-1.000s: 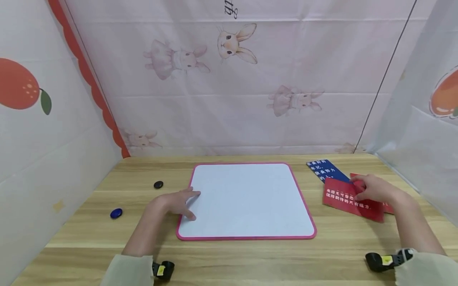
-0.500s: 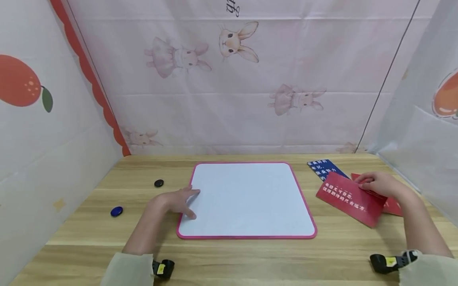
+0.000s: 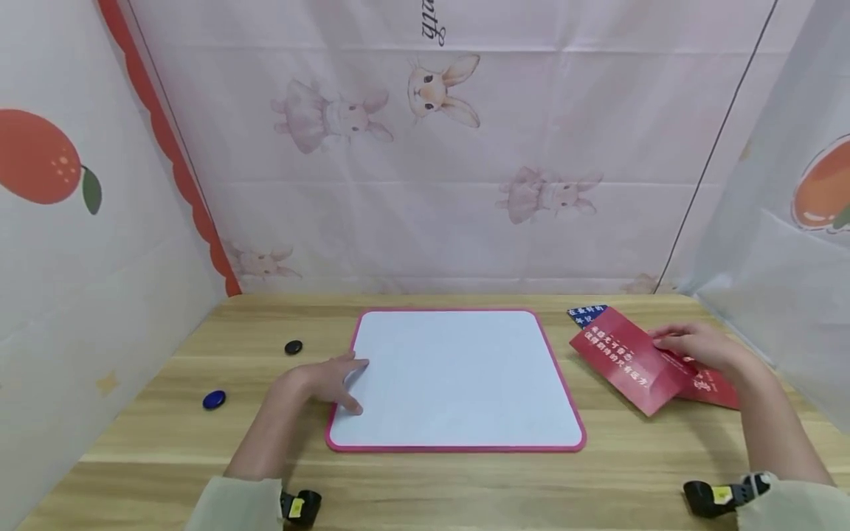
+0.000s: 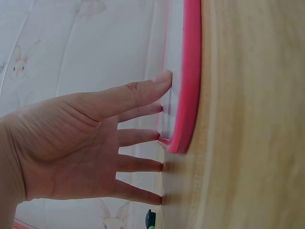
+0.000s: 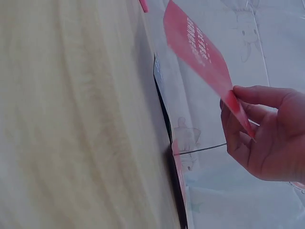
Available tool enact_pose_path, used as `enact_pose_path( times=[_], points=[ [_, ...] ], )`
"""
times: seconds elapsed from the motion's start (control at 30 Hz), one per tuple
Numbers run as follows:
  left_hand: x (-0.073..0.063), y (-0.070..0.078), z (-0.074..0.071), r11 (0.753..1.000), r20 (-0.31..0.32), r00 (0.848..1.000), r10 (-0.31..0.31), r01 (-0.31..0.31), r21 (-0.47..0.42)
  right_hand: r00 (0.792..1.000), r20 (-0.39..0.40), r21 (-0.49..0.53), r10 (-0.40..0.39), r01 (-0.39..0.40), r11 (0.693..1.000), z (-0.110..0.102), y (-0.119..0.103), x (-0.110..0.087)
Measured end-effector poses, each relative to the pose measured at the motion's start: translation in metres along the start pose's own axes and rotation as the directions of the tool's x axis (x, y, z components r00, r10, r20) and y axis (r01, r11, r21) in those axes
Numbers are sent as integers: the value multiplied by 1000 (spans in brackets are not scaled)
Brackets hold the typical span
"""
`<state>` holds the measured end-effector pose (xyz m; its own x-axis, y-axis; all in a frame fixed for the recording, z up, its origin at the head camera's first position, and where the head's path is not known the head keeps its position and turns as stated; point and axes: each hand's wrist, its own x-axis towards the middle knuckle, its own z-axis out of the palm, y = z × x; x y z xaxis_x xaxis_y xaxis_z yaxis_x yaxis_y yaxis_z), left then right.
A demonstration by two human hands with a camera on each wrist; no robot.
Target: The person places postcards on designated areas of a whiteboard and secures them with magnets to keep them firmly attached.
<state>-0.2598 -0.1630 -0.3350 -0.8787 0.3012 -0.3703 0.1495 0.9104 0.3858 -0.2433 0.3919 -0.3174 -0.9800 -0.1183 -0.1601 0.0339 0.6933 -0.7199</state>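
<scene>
Red card (image 3: 624,359) has shifted toward nine o'clock, pinched in my right grip (image 3: 697,346) at three o'clock of the whiteboard (image 3: 458,383); a slackening pinch could drop it. My left grip (image 3: 325,377) rests spread at nine.

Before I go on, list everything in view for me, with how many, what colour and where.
Whiteboard: 1, white with pink rim, mid-table
Raised red card: 1, red with white writing, in the right hand, above the table
Lower red card: 1, red, on the table, right side
Blue card: 1, blue with white writing, far right, partly hidden
Black disc: 1, black, left of the whiteboard
Blue disc: 1, blue, nearer than the black disc
Table: 1, light wood, underneath
Wall covering: count unclear, pale with prints, behind and both sides
Wrist cameras: 2, black, one per wrist
Sleeves: 2, pale, bottom edge
Left hand: 1, bare, at the whiteboard's left edge
Right hand: 1, bare, right side
</scene>
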Motion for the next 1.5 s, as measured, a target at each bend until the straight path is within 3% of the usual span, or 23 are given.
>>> enact_pose_path(
  times=[0.23,0.57,1.13,1.5],
  points=[
    [1,-5,3,1000,3,1000,9,-9,-4,1000,22,189,-6,2,982,7,-2,5],
    [2,-2,0,1000,-2,1000,14,-14,1,999,28,400,30,-39,916,6,-12,10],
    [4,1,2,1000,-1,1000,3,-3,1,997,61,467,54,-76,881,15,-30,19],
    [2,2,2,1000,6,1000,15,-15,-1,992,107,546,62,-111,830,33,-52,32]
  ],
)
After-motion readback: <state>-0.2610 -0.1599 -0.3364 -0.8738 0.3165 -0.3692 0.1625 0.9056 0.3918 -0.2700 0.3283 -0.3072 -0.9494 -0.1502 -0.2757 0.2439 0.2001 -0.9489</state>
